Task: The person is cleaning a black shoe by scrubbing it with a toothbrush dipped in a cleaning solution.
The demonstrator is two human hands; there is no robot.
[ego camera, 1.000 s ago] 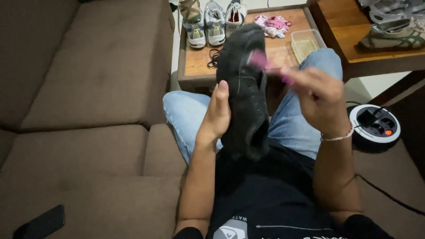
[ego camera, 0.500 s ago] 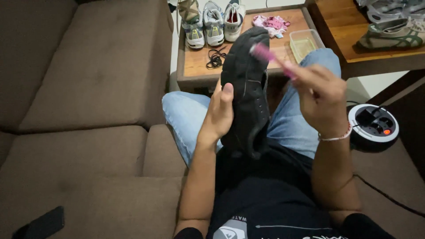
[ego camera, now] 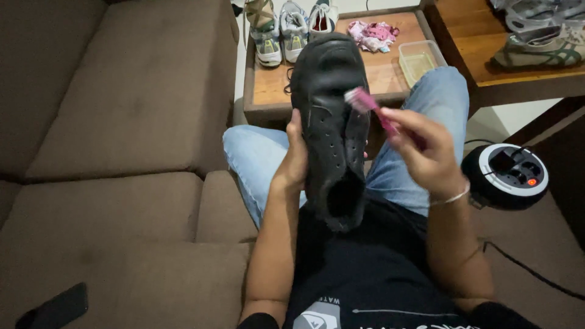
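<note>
Beyond the grip, a wooden table (ego camera: 268, 91) carries pale sneakers (ego camera: 281, 31), a pink cloth (ego camera: 373, 35) and a clear plastic tub (ego camera: 420, 60), while a dark phone (ego camera: 53, 307) lies far left on the brown sofa (ego camera: 122, 152).

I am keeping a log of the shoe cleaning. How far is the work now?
In hand: the left hand holds the black shoe upright, and the right hand presses a pink brush against its upper. Done: nothing visibly finished; the shoe looks uniformly dull. Left: three light sneakers wait on the wooden table.
</note>
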